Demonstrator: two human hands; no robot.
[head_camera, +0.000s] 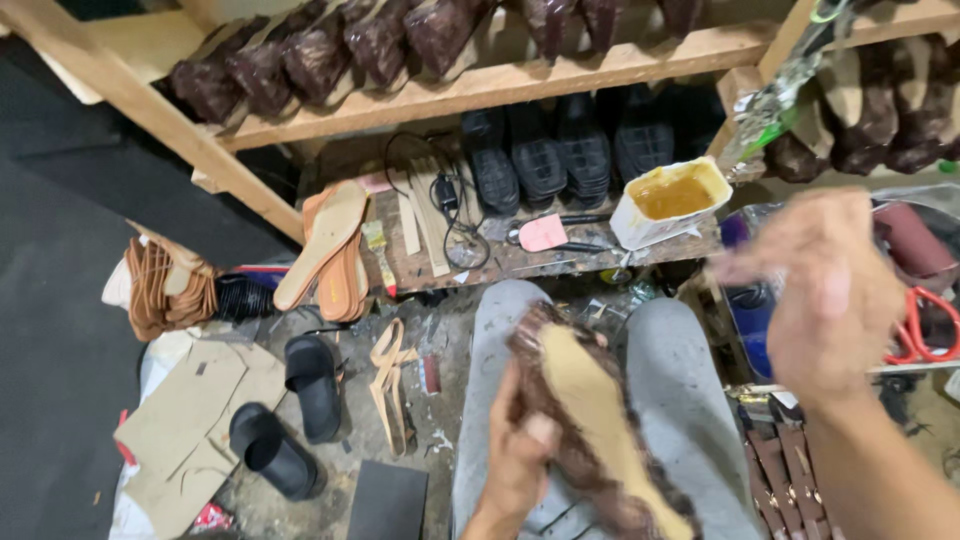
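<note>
shoe upper (600, 430) within left fingers (520, 440)

left hand (520, 455) grips shoe sole (590, 430); right hand (830, 290) raised, empty

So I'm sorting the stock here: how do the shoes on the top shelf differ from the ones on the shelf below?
The top-shelf shoes are reddish brown; the lower-shelf shoes are black. The top-shelf shoes look wrapped in clear plastic, while the lower-shelf shoes look bare. The top-shelf shoes run along the whole shelf; the lower-shelf shoes form one short cluster. Both stand packed side by side in rows.
</note>
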